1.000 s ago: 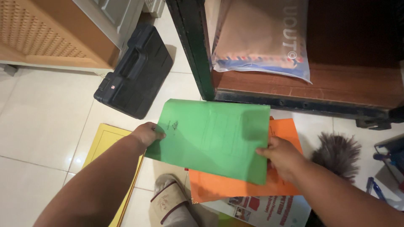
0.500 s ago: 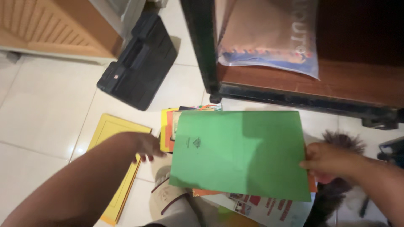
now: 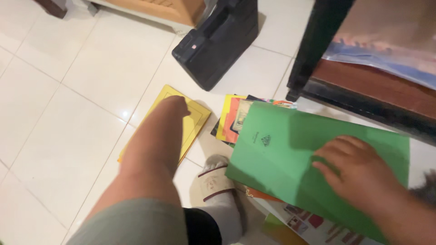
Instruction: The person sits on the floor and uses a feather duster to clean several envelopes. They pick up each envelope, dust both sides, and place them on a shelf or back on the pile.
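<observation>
Your right hand [image 3: 359, 170] lies flat and open, palm down, fingers spread, on top of the green folder [image 3: 290, 154]; it presses on the folder rather than gripping it. The green folder sits at the right of the scene, near you, tilted, resting over a stack of papers: an orange sheet's edge [image 3: 265, 196] shows under its near edge, and a printed sheet with red pictures [image 3: 313, 224] pokes out nearer still. Just beyond its far left corner, a small pile of yellow and orange booklets [image 3: 229, 119] lies on the tiled floor [image 3: 68, 100].

Your left hand [image 3: 175, 106] reaches out to the left and rests on the yellow folder [image 3: 193, 120] on the floor; its fingers are turned away, so you cannot tell how far they are open. A slippered foot [image 3: 213, 183] stands between the two folders. Farther off, a black case [image 3: 215, 38] lies on the floor, and a dark shelf unit [image 3: 363, 90] stands at the far right.
</observation>
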